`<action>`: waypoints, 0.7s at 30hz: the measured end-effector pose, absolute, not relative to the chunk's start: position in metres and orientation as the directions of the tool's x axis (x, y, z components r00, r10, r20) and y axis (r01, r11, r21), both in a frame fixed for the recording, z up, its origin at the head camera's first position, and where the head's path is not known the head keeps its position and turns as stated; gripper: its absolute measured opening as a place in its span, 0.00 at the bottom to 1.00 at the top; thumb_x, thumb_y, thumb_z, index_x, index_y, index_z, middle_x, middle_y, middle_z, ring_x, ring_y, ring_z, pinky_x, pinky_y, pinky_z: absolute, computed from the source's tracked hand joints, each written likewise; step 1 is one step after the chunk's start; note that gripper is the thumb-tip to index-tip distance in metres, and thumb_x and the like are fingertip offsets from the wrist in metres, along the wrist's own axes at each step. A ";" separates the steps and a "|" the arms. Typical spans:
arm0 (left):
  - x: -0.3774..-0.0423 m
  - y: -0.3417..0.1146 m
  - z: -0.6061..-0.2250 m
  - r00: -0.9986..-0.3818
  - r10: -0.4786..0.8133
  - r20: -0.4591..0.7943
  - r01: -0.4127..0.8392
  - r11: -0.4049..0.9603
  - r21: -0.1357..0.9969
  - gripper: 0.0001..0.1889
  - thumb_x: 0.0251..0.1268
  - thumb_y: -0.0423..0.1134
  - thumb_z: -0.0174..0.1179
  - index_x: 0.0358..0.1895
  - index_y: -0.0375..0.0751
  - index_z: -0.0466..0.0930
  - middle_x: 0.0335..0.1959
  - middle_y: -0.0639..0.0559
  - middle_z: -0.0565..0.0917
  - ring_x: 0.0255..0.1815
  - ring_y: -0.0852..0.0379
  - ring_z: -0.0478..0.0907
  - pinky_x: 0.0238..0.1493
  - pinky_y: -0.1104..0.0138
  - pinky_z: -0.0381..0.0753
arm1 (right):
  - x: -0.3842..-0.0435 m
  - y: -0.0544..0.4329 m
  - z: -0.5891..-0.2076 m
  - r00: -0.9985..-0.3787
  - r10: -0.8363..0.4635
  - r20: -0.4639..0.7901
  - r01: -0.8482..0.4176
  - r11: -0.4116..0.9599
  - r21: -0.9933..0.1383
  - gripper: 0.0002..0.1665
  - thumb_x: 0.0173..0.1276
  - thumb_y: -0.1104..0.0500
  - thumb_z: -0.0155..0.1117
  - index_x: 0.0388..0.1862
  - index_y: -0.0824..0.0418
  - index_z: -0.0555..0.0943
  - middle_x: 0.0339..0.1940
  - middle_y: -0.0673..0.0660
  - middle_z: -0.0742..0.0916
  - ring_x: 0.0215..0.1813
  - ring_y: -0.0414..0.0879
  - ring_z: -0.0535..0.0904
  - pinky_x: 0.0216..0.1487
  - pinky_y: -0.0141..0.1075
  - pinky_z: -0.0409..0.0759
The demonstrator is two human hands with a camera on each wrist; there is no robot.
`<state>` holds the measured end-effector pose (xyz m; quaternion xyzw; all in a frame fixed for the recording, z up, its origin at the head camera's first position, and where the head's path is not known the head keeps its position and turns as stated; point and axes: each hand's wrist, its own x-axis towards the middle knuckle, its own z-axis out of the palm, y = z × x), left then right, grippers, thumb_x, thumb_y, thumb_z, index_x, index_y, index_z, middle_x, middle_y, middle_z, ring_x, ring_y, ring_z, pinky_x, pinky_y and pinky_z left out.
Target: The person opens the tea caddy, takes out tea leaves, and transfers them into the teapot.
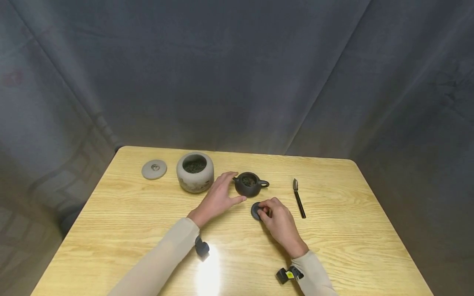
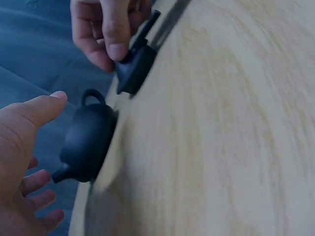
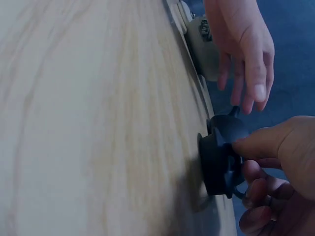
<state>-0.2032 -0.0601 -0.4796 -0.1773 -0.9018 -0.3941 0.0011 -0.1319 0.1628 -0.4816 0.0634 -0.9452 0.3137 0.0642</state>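
Observation:
A dark teapot point(image 1: 248, 188) without its lid stands upright, dark leaves inside, spout to the left and handle to the right. My left hand point(image 1: 220, 195) is spread beside its spout side, fingers extended; in the left wrist view a gap shows between thumb and teapot point(image 2: 87, 142). Nearer to me, my right hand point(image 1: 279, 220) pinches the small dark teapot lid point(image 1: 255, 211) between thumb and fingers. The right wrist view shows the lid point(image 3: 211, 164) low over the tabletop; whether it touches the wood I cannot tell.
A round grey jar point(image 1: 195, 181) holding dark leaves stands left of the teapot. Its likely lid, a grey disc with a knob point(image 1: 154, 169), lies farther left. A black-handled scoop point(image 1: 299, 201) lies to the right on the wooden table point(image 1: 344, 230). Grey curtain point(image 1: 237, 74) hangs behind.

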 end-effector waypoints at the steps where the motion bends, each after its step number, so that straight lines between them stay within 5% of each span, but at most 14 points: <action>1: -0.204 -0.059 -0.481 -0.937 0.321 0.138 0.320 0.628 0.709 0.47 0.63 0.54 0.77 0.81 0.41 0.65 0.81 0.41 0.69 0.82 0.39 0.68 0.82 0.43 0.68 | -0.132 0.163 -0.482 -0.984 -0.080 0.160 -0.159 0.798 -0.582 0.08 0.69 0.62 0.77 0.46 0.58 0.90 0.34 0.49 0.82 0.31 0.38 0.72 0.31 0.28 0.70; 21: -0.232 -0.048 -0.505 -0.934 0.338 0.115 0.318 0.639 0.700 0.46 0.67 0.58 0.73 0.80 0.38 0.66 0.80 0.41 0.72 0.83 0.40 0.66 0.84 0.44 0.63 | -0.137 0.169 -0.486 -0.990 -0.080 0.113 -0.132 0.785 -0.606 0.07 0.69 0.60 0.78 0.43 0.60 0.91 0.32 0.48 0.82 0.31 0.38 0.72 0.30 0.27 0.70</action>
